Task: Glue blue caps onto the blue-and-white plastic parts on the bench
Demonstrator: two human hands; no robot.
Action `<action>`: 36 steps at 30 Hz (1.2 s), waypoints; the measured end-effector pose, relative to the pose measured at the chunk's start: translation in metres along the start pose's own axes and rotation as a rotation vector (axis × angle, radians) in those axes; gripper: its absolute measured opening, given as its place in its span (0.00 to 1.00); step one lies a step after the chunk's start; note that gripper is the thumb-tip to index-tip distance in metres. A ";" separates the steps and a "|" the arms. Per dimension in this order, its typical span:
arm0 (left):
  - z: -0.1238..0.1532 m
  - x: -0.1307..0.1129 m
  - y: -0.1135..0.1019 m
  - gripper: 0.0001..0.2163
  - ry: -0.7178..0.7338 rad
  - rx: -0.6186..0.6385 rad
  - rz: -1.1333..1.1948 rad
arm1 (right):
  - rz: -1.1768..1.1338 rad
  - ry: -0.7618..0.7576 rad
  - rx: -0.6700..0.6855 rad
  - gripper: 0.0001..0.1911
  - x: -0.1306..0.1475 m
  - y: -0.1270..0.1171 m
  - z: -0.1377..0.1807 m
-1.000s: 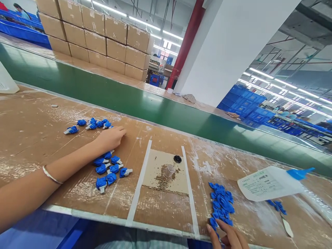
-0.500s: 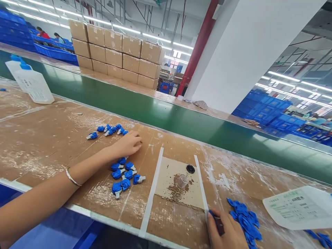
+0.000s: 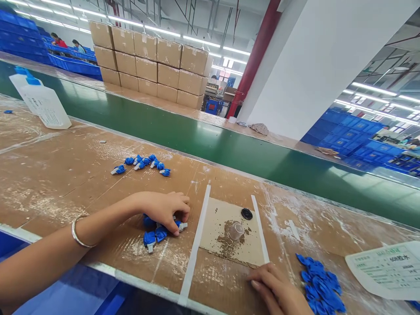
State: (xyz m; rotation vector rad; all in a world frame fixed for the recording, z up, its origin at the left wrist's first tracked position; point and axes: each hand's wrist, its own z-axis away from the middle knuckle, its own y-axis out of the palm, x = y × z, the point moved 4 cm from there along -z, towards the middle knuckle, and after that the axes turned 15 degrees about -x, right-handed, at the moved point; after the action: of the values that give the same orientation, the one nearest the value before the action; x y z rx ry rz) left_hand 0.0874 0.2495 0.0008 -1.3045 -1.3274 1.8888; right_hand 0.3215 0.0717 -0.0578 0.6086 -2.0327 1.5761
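Observation:
My left hand (image 3: 166, 209) curls over a cluster of small blue parts with white tips (image 3: 153, 235) on the brown worktop, its fingertips closed on one of them. My right hand (image 3: 278, 292) rests at the front edge, just below a tan pad (image 3: 215, 223). Its fingers are held together, and what they hold, if anything, is hidden. On the stained pad stand a small clear cup (image 3: 235, 230) and a black cap (image 3: 246, 214). A pile of blue pieces (image 3: 321, 288) lies just right of my right hand.
A second row of blue parts (image 3: 144, 164) lies farther back. White bottles sit at far left (image 3: 41, 103) and at the right edge (image 3: 387, 269). A green conveyor belt (image 3: 197, 140) runs behind the worktop, with stacked cartons (image 3: 154, 70) and distant people (image 3: 59, 40) beyond.
My left hand pulled back from the far side of the worktop onto the near cluster of blue parts. My right hand moved left from the blue pile to below the pad.

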 end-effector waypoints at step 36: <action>-0.013 -0.002 0.020 0.12 0.055 -0.412 -0.098 | 0.433 -0.680 -0.306 0.13 -0.003 0.024 0.013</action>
State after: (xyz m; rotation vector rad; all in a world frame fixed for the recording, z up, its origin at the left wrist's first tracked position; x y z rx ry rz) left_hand 0.1025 0.2455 -0.0174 -1.4393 -1.7816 1.5519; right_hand 0.3074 0.0646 -0.0806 0.6767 -3.0124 1.3280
